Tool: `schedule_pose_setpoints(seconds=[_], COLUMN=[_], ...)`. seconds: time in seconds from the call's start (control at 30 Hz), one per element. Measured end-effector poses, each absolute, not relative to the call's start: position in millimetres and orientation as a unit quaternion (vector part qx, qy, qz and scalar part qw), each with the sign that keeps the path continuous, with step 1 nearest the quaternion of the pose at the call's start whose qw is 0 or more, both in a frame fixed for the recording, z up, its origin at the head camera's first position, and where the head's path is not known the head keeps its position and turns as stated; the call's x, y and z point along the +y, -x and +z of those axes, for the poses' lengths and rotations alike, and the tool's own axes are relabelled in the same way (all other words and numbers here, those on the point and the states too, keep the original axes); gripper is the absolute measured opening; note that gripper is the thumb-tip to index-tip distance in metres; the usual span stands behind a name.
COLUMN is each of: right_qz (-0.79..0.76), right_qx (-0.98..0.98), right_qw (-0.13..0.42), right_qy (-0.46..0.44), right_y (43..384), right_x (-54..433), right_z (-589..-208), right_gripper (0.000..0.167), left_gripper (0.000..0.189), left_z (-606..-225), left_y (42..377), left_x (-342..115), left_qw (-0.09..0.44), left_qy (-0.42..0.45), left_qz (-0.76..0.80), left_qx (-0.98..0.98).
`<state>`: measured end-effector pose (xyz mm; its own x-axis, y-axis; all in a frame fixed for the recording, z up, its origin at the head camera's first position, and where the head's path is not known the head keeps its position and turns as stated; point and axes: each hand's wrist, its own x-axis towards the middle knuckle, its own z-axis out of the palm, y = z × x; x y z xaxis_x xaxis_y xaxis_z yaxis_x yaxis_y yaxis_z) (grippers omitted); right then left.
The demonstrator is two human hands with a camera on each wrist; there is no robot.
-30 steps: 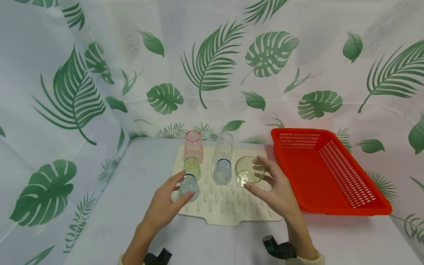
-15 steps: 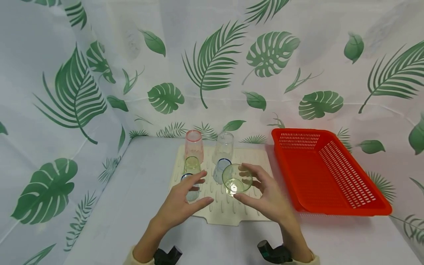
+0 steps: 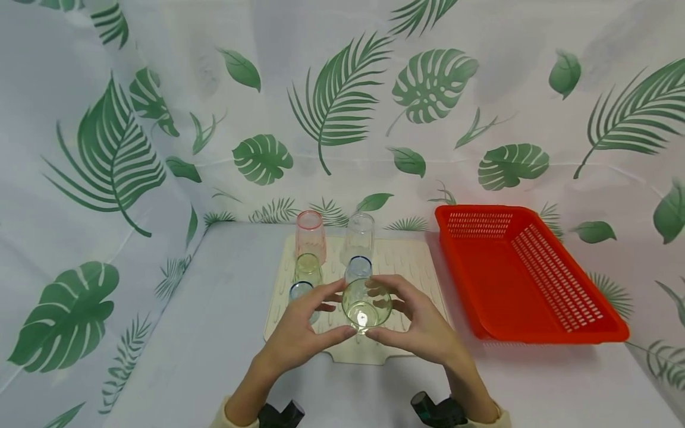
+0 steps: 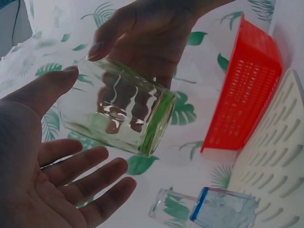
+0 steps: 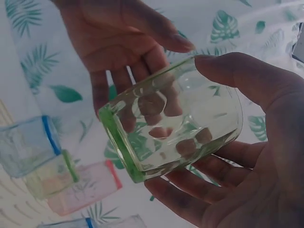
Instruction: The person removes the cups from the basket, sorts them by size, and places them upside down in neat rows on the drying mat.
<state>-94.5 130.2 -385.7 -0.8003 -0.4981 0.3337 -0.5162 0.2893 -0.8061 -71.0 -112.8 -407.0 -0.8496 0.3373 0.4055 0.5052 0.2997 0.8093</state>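
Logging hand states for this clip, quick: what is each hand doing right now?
Left hand: open, fingers fairly straight, thumb tip touching the green-rimmed glass.
Right hand: holds the green-rimmed glass, thumb and fingers curled round it, above the drying mat.

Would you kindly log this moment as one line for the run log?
right hand: holds green-rimmed glass, tilted | left hand: open, thumb on glass | below: drying mat | right: red basket

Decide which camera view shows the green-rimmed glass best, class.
Right wrist: the glass fills the frame, rim and ribbed wall sharp. The left wrist view shows it smaller, from the side; in the head view it is small between both hands.
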Motion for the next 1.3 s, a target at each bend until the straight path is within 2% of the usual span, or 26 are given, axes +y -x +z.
schedule_pose_setpoints(seconds=[0.3, 0.9, 1.3], right_qz=[0.508, 0.522, 0.523], right_qx=[-0.794, -0.779, -0.769], right_qw=[-0.004, -0.035, -0.066], right_qy=[-0.333, -0.346, -0.363], right_y=[93, 92, 94], right_x=[123, 118, 116], right_z=[-389, -390, -396], right_gripper=[0.072, 0.079, 0.089], left_gripper=[0.067, 0.078, 0.075], left_z=[-408, -411, -412], left_y=[70, 69, 71], left_x=[-115, -113, -115], left_qw=[0.084, 0.076, 0.135], left_qy=[0.271, 0.269, 0.284], left_qz=[-0.533, -0.531, -0.532], left_qx=[-0.797, -0.800, -0.786])
